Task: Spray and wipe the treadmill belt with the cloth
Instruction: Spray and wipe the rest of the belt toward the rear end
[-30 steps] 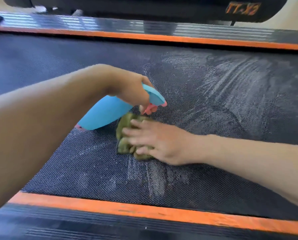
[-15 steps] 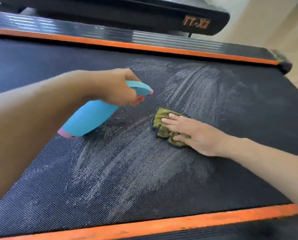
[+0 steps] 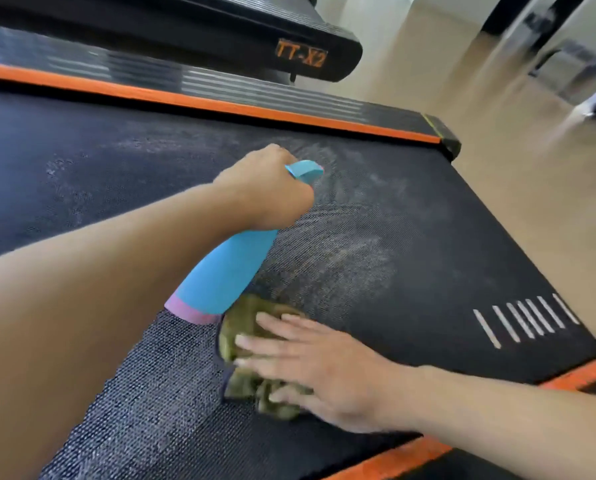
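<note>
The black treadmill belt (image 3: 410,271) fills the view, with pale wet streaks across its middle. My left hand (image 3: 268,188) grips a blue spray bottle (image 3: 227,268) by its neck, nozzle pointing right over the belt, above the surface. My right hand (image 3: 327,368) lies flat with fingers spread on a crumpled olive-green cloth (image 3: 251,362), pressing it onto the belt near the front edge. The bottle's pink base hangs just above the cloth's left corner.
Orange side rails run along the far edge (image 3: 220,103) and the near edge (image 3: 410,455) of the belt. A black housing marked TT-X2 (image 3: 300,57) sits behind. White stripes (image 3: 525,320) mark the belt's right end. Beige floor lies to the right.
My right hand slid the cloth back toward the near edge. My left hand with the bottle moved right, over the streaked area. The view shifted toward the belt's right end.
</note>
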{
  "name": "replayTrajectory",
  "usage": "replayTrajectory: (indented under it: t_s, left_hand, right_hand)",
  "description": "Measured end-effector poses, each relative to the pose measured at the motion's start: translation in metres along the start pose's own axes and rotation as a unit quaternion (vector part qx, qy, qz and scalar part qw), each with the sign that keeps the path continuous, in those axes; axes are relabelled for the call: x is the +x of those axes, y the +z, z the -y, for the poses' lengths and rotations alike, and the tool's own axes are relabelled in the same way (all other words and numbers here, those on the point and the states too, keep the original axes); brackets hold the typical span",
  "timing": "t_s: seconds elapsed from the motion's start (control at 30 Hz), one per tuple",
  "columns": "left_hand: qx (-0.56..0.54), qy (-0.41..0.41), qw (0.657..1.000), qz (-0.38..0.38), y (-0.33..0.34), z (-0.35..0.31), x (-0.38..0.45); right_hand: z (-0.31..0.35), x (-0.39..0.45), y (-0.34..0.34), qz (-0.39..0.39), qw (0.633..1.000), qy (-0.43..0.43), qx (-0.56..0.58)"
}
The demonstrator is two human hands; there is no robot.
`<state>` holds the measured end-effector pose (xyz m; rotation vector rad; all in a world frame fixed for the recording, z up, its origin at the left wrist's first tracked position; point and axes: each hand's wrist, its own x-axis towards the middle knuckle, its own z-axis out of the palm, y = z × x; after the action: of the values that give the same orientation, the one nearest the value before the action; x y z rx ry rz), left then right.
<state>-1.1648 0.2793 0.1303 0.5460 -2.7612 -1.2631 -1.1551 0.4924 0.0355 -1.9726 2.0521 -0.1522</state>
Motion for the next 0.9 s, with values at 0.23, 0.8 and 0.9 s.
replayTrajectory:
  t_s: [0.23,0.8,0.9]
  left_hand:
    - [0.063,-0.062,0.994,0.068,0.021,-0.018,0.016]
    - [0.184,0.104,0.973,0.087,0.048,-0.020,-0.013]
    - [0.203,0.129,0.967,0.086,0.050,-0.020,-0.021]
  right_hand:
    - [-0.121,-0.026,-0.030,-0.053,0.992,0.106,0.041]
    - [-0.087,-0.043,-0.027,-0.103,0.892,0.438,0.045]
    - [-0.045,-0.047,-0.021,-0.050,0.942,0.329,0.045]
